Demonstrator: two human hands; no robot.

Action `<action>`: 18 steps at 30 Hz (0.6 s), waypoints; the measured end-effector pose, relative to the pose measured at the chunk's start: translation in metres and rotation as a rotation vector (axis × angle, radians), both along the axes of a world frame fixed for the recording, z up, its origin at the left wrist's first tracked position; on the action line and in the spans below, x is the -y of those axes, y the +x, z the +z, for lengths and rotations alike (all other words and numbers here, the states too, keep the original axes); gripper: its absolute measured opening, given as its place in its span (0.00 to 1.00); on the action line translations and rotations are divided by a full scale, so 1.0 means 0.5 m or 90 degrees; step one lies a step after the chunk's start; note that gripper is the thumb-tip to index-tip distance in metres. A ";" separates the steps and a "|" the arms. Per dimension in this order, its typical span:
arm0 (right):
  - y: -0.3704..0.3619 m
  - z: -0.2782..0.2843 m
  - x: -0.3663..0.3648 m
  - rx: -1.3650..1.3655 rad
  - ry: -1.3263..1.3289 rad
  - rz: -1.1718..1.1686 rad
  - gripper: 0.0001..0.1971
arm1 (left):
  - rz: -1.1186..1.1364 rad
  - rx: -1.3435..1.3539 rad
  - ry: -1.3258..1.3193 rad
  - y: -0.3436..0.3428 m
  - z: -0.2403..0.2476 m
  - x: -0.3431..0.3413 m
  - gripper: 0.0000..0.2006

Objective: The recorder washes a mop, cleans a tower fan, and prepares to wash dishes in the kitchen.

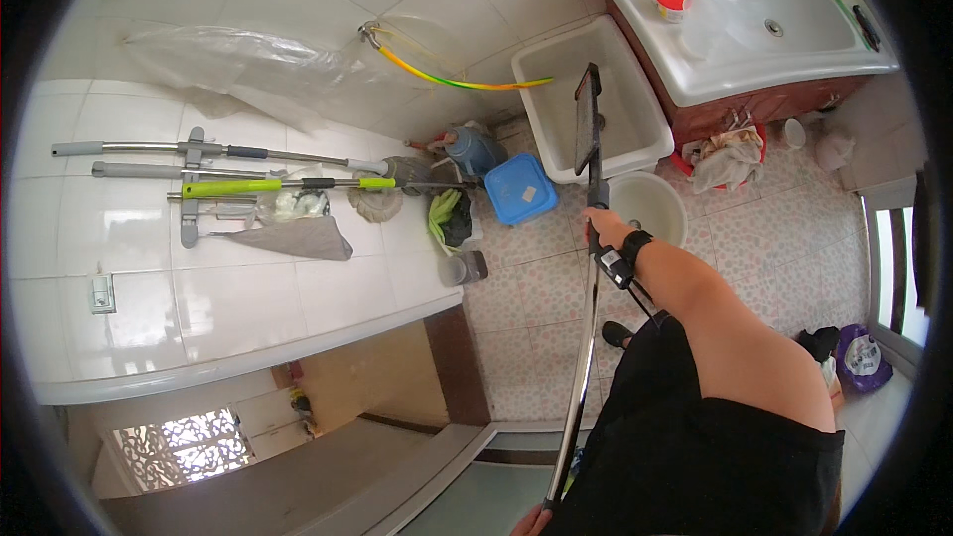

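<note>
A flat mop with a long silver pole [584, 367] and a narrow dark head [588, 119] slants across the middle of the view. My right hand [601, 223] is closed round its grey lower part, just below the head. At the bottom edge my left hand [533, 522], partly cut off by the frame, is wrapped round the other end of the pole. The mop head is over the near part of a white rectangular basin [650, 144]. Beside my right hand, a round white bucket [655, 203] stands on the floor, partly hidden by my wrist.
A washbasin [685, 79] on a brown cabinet stands at the far right. Several mops hang from a grey wall rack [189, 228] at left. A blue-lidded container [521, 189] and a red tub [759, 144] with cloths sit on the tiled floor. A colourful hose [427, 76] reaches the basin.
</note>
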State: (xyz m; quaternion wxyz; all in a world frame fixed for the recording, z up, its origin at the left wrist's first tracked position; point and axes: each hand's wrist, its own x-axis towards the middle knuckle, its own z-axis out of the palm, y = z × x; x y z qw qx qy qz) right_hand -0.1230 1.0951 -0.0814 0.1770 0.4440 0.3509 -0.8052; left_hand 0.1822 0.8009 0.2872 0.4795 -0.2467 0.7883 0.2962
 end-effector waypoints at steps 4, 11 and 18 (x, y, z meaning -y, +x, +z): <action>0.012 0.013 -0.001 0.007 0.104 0.016 0.13 | -0.034 -0.022 -0.037 -0.012 -0.010 -0.004 0.14; 0.142 0.039 0.136 -0.139 0.290 0.073 0.11 | -0.183 -0.061 -0.118 -0.127 -0.088 -0.017 0.15; 0.215 0.225 0.238 0.127 -0.065 -0.078 0.12 | -0.360 -0.177 -0.115 -0.207 -0.179 -0.105 0.20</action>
